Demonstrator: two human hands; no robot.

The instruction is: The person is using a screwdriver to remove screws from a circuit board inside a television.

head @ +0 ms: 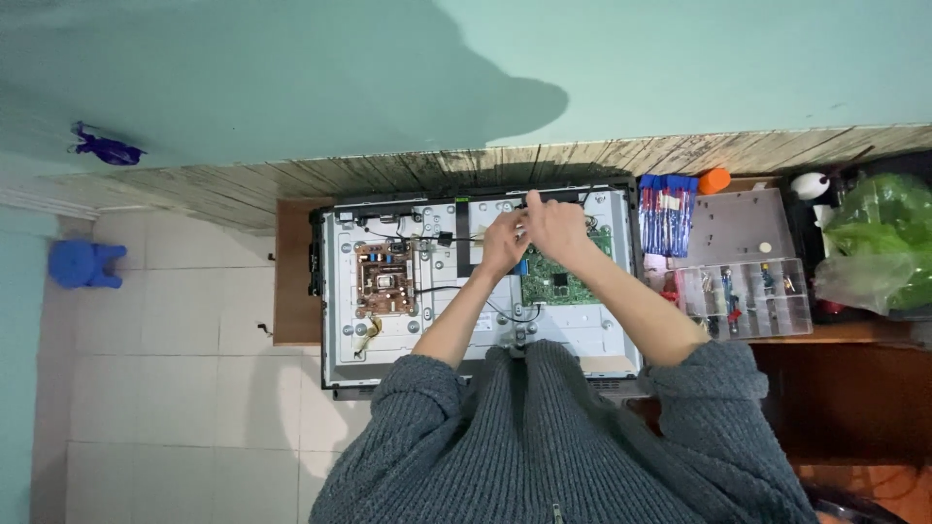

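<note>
- The left hand (503, 243) and the right hand (555, 225) meet over the upper middle of an opened flat screen's metal back panel (388, 330), which lies flat on a wooden bench (291, 291).
- Both hands have their fingers drawn together, touching each other, and seem to pinch something small between them; what it is stays too small to tell.
- A thin black wire (466, 237) runs across the panel from the left and ends at the hands.
- Just under the right hand sits a green circuit board (555, 281); well to the left of the hands sits a brown circuit board (383, 279).
- Both forearms are bare, with grey knitted sleeves (408, 388) pushed up to the elbows.
- To the right of the panel, a clear plastic parts box (748, 291) lies open on the bench: its divided lower tray holds small mixed bits, some red and blue, in separate compartments, and its lid lies folded back with a small white round piece on it.
- Between the panel and the box stands a bundle of pens with blue caps (667, 213), beside an orange cap (715, 180).
- Far right, a green plastic bag (879, 243) rests near a white bottle (809, 184).
- On the tiled floor at left stands a blue stool (85, 264).
</note>
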